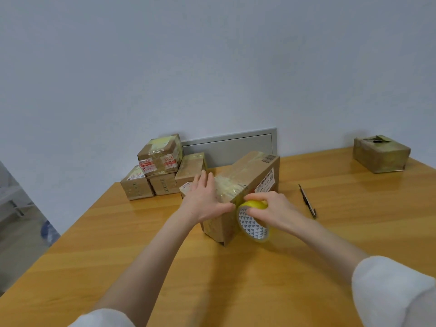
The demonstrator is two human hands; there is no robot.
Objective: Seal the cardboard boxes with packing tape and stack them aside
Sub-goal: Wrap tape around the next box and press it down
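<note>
A wooden table (141, 232) carries everything. At its middle stands a long cardboard box (250, 175), partly taped, with a barcode and a white label whose writing is too small to read. A stack of taped boxes (160, 166) with red-and-white stickers sits far left, and a lone box (381, 153) far right. The left hand (205, 199) lies flat on the box top with its fingers straight. The right hand (271, 206) grips a yellow tape roll (252, 226) against the box's near right side. A slim cutter (307, 201) lies just to the right.

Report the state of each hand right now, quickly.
Left hand: open, fingers straight, pressing the top of the long brown cardboard box.
Right hand: gripping the yellow-edged roll of packing tape against that box.
</note>
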